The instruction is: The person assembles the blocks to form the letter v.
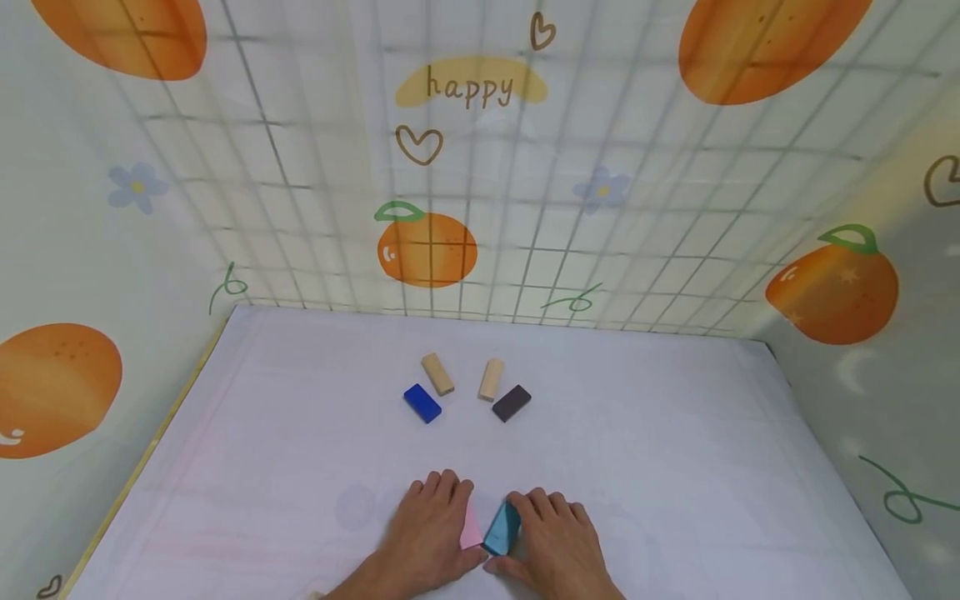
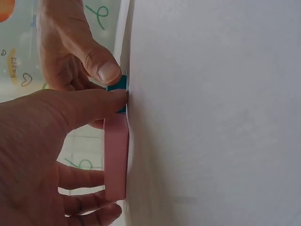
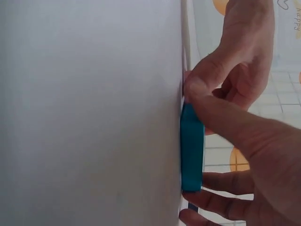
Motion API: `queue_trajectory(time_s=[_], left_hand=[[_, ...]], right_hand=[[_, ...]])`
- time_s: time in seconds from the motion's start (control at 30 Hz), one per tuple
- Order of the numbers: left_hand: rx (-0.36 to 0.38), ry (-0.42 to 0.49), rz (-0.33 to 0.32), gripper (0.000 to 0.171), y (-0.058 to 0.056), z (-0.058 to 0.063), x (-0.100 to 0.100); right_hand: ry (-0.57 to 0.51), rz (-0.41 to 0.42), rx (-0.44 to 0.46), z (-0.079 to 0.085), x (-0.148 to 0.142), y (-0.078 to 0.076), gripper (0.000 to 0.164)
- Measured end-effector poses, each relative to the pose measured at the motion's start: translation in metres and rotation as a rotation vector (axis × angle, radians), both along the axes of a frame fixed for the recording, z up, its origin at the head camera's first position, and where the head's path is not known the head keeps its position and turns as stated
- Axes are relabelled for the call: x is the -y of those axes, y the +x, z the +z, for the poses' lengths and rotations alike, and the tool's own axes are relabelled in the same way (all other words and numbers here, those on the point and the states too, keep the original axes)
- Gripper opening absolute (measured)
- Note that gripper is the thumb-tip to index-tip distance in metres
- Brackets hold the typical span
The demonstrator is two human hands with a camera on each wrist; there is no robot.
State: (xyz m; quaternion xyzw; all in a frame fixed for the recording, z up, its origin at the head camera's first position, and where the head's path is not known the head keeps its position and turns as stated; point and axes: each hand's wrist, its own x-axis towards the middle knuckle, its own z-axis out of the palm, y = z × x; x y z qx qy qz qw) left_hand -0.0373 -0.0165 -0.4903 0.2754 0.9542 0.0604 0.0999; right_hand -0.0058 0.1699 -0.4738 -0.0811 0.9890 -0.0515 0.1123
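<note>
My left hand (image 1: 427, 529) grips a pink block (image 1: 470, 530) between thumb and fingers, low at the table's near side. Opposite it, my right hand (image 1: 557, 537) holds a teal block (image 1: 502, 528) the same way. Both blocks lie on the white tabletop, angled with their near ends close together and their far ends apart. In the left wrist view the pink block (image 2: 116, 157) shows its long side, thumb at one end and fingers at the other. The right wrist view shows the teal block (image 3: 192, 148) held likewise, with both thumbs close together.
Beyond the hands, two plain wooden blocks (image 1: 438, 374) lie tilted on the white table (image 1: 300, 433). A blue block (image 1: 422, 403) lies at their left and a dark block (image 1: 512, 403) at their right. Printed cloth walls (image 1: 315, 242) enclose the back and sides.
</note>
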Motion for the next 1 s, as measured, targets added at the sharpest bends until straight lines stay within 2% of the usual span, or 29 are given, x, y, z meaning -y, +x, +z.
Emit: queue_trajectory(time_s=[0.17,0.4,0.6,1.0], left_hand=[[-0.007,0.002,-0.037,0.087,0.000,0.003,-0.001],[-0.057,0.036,-0.132,0.079,0.001,0.005,-0.003],[-0.032,0.068,-0.177,0.071,0.002,0.006,-0.005],[-0.002,0.083,-0.240,0.064,0.002,0.007,-0.006]], right_hand=[[0.006,-0.019,0.063,0.003,-0.003,-0.001,0.091],[-0.051,-0.012,0.079,0.003,-0.010,0.002,0.089],[-0.127,-0.035,0.097,0.004,-0.020,0.004,0.086],[-0.217,-0.066,0.010,0.001,-0.038,0.013,0.079]])
